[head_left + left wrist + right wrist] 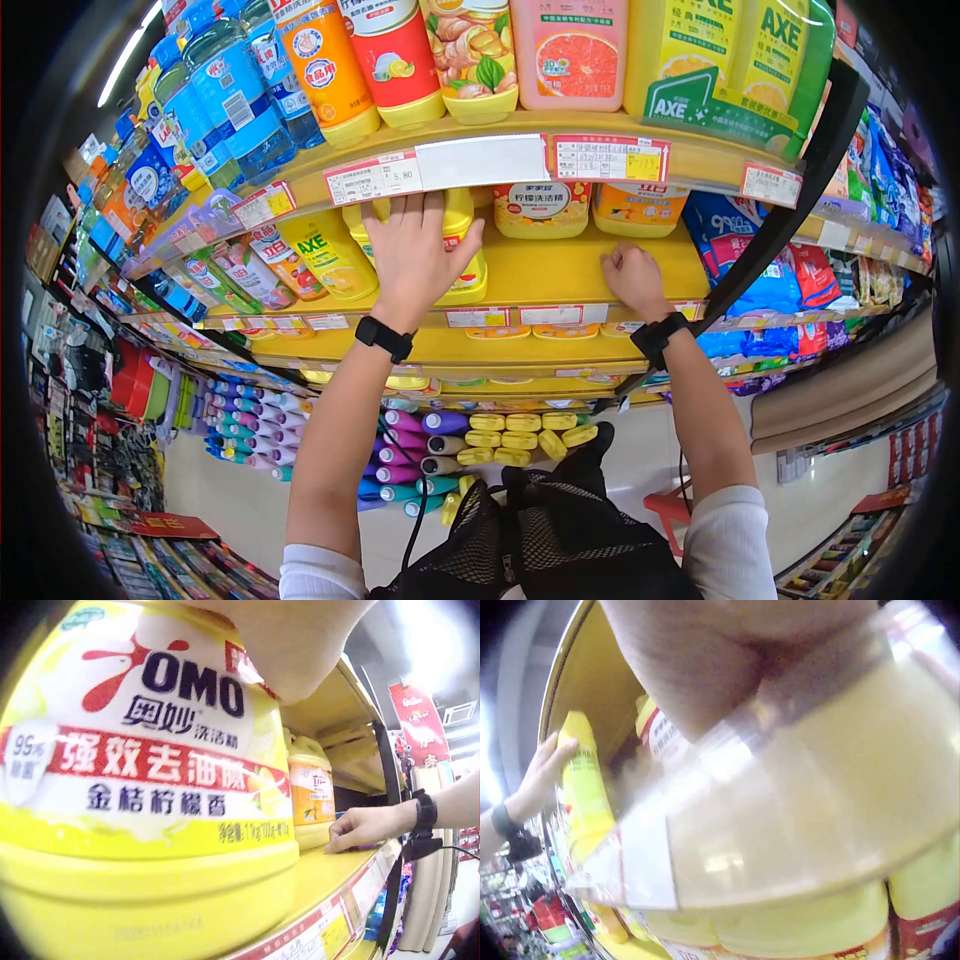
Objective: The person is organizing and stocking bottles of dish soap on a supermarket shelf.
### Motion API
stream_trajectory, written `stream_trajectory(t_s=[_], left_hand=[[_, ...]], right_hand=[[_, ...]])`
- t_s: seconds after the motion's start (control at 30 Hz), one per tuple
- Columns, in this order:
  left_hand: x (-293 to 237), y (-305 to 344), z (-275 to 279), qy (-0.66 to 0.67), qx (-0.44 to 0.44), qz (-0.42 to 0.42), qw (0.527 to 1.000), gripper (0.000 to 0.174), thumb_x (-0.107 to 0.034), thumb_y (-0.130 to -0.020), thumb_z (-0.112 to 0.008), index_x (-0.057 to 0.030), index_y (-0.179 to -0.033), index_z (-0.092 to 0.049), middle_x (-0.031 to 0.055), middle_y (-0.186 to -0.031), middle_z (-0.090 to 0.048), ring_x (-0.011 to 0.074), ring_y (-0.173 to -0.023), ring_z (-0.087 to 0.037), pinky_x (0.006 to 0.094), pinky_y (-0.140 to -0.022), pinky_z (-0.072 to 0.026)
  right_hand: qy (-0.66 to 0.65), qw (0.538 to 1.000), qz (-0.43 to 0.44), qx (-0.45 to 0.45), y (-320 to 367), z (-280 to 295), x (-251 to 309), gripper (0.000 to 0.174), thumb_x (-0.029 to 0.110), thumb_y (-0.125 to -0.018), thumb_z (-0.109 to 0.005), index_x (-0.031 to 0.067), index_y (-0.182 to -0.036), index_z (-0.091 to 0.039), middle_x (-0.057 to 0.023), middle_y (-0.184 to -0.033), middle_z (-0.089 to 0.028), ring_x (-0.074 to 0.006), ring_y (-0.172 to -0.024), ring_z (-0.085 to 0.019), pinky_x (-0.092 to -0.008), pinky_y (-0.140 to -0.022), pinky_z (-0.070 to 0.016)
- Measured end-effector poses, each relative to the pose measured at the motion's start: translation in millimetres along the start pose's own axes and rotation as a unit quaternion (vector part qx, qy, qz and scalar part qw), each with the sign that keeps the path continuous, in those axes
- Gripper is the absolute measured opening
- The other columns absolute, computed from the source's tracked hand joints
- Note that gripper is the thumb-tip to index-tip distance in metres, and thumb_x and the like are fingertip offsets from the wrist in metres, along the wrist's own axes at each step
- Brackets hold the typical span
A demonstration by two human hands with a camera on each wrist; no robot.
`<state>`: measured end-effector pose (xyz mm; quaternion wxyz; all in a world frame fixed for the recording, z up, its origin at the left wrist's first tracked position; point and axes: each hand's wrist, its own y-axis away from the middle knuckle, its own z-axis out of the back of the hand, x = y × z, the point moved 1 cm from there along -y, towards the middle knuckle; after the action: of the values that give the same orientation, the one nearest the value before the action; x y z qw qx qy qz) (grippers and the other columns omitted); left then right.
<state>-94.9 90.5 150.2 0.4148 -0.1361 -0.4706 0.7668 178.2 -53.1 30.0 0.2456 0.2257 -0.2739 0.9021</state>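
My left hand [415,255] lies over the upper part of a yellow bottle [466,285] on the middle shelf, its fingers spread and extended. Seen from the right wrist, that hand [544,776] touches the top of the upright yellow bottle [589,795]. An OMO label faces the left wrist view on a large yellow bottle [150,877]. My right hand [635,280] rests on the bare yellow shelf [550,262] with curled fingers and holds nothing; the left wrist view shows this hand [367,827] too, beside an orange-labelled bottle [311,795].
Above, an upper shelf edge with price tags [480,160] carries large bottles. More bottles [325,255] stand left of my left hand. A dark shelf post [790,190] and blue bags [740,250] are on the right. Yellow bottles [520,440] are on the floor below.
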Motion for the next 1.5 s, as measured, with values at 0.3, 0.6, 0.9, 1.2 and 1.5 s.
stream_trajectory(t_s=[0.3,0.6,0.9,1.2,1.5], left_hand=[[1.2,3.5,-6.2,0.021,-0.036,0.016,0.999,0.059,-0.04,-0.077,-0.076,-0.004,-0.122,-0.06,0.0128,-0.121,-0.059,0.0294,-0.118,-0.053,0.0611,-0.106,-0.0275],[2.2,3.7,-8.5,0.042,-0.05,0.015,0.998,0.063,-0.038,-0.075,-0.077,-0.0049,-0.125,-0.058,0.0122,-0.122,-0.059,0.0286,-0.117,-0.054,0.0599,-0.104,-0.0289],[2.9,4.6,-15.0,0.053,-0.071,0.016,0.996,0.062,-0.038,-0.074,-0.077,-0.0066,-0.124,-0.058,0.0105,-0.122,-0.059,0.0271,-0.117,-0.054,0.063,-0.104,-0.0282],[-0.2,2.9,-13.4,0.039,-0.06,0.028,0.997,0.061,-0.035,-0.074,-0.078,-0.0061,-0.124,-0.059,0.0114,-0.121,-0.061,0.0295,-0.117,-0.055,0.0616,-0.106,-0.0273],[-0.2,3.6,-14.4,0.005,-0.069,0.013,0.998,0.059,-0.038,-0.075,-0.077,-0.0054,-0.121,-0.061,0.0134,-0.125,-0.06,0.0287,-0.118,-0.055,0.0592,-0.103,-0.0308]], right_hand=[[-0.039,0.983,-0.053,-0.171,-36.3,73.2,-49.6,0.017,0.012,-0.081,-0.07,-0.0032,-0.085,-0.064,-0.0191,-0.079,-0.066,-0.0339,-0.075,-0.065,-0.0403,-0.071,-0.0515],[-0.238,0.961,-0.039,-0.132,-83.7,64.6,-85.5,0.05,0.013,-0.078,-0.074,-0.0008,-0.123,-0.058,-0.0164,-0.119,-0.066,-0.024,-0.109,-0.062,-0.0317,-0.093,-0.0462],[-0.301,0.946,-0.116,-0.038,-77.1,65.5,-21.3,0.041,0.01,-0.082,-0.071,0.0018,-0.12,-0.063,-0.009,-0.116,-0.067,-0.018,-0.104,-0.062,-0.0299,-0.092,-0.0467],[-0.287,0.957,-0.019,-0.025,-77.3,30.3,9.6,0.048,0.014,-0.082,-0.074,-0.0016,-0.124,-0.057,-0.0144,-0.123,-0.066,-0.0235,-0.111,-0.062,-0.0325,-0.095,-0.0476],[-0.261,0.965,-0.008,0.026,-70.3,-3.1,77.0,0.072,0.012,-0.075,-0.074,-0.0058,-0.136,-0.039,-0.0273,-0.136,-0.05,-0.038,-0.129,-0.048,-0.0397,-0.108,-0.0385]])
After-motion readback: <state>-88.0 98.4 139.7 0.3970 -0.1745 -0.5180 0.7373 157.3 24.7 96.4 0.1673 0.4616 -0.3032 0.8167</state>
